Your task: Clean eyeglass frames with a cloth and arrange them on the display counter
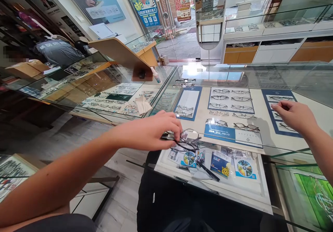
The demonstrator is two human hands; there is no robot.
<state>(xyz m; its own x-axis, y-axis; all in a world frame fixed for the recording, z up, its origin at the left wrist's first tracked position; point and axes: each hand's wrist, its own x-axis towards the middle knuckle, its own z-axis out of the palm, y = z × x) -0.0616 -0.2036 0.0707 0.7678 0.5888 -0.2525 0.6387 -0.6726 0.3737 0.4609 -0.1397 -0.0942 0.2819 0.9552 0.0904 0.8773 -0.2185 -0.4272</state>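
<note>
My left hand (pixel 162 129) is closed around a pair of dark-framed eyeglasses (pixel 187 144), held above an open drawer (pixel 262 190) on my side of the counter. More than one frame may be in that grip; the overlap hides it. On the right, my right hand (pixel 295 115) is over a blue-and-white display mat (pixel 275 117) with several eyeglasses. Its fingers are curled together, and I cannot make out anything between them. Leaflets, a dark pen (pixel 208 170) and a blue booklet with a yellow cartoon figure (pixel 220 164) lie in the drawer.
Rows of eyeglasses lie under the glass counter (pixel 249 72). A beige cloth (pixel 143 105) and a small spray bottle (pixel 156 75) are on the left glass. An oval mirror (pixel 209 27) stands behind the counter. Far left, a person in a grey top (pixel 58 51) bends over near boxes.
</note>
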